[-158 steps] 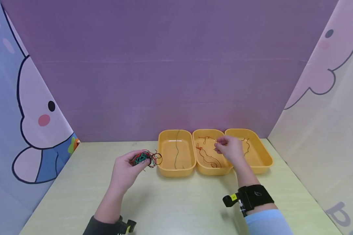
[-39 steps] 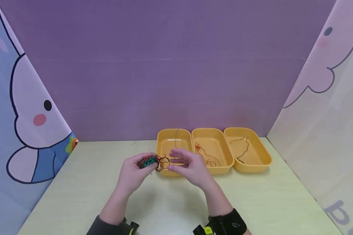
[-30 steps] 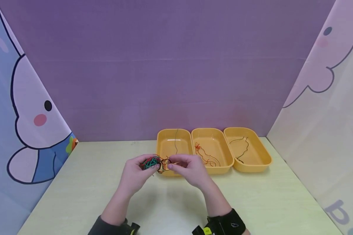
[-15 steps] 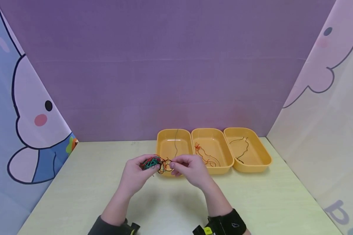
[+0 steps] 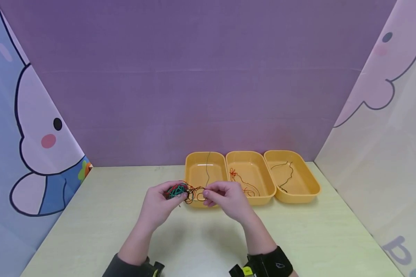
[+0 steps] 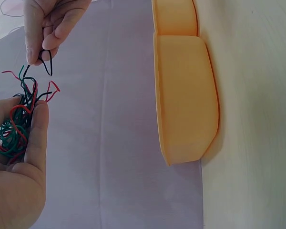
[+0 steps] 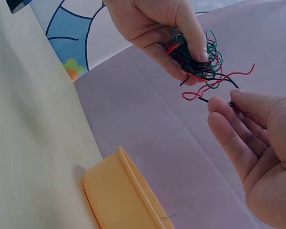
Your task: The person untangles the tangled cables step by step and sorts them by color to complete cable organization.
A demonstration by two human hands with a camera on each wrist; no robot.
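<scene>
My left hand (image 5: pixel 159 204) grips a tangled bundle of thin red, green and black wires (image 5: pixel 178 190), held above the table left of the trays. Loose ends and loops stick out past its thumb and fingers. Close on the right, my right hand (image 5: pixel 228 200) pinches a black wire (image 7: pixel 233 83) between thumb and forefinger. In the left wrist view a loop of that black wire (image 6: pixel 51 67) hangs below the right fingertips. The black wire still runs into the bundle. Part of the bundle is hidden inside the left hand.
Three yellow trays stand side by side against the purple backdrop (image 5: pixel 208 84). The left tray (image 5: pixel 194 173) has a thin greenish wire (image 5: pixel 207 169), the middle tray (image 5: pixel 254 167) red wires (image 5: pixel 242 180), the right tray (image 5: pixel 306 186) dark wires (image 5: pixel 291 173).
My right hand has come from the middle tray to the bundle, pinched a black wire and drawn it slightly right. A dark wire over the middle tray is gone; the right tray shows more wire.
</scene>
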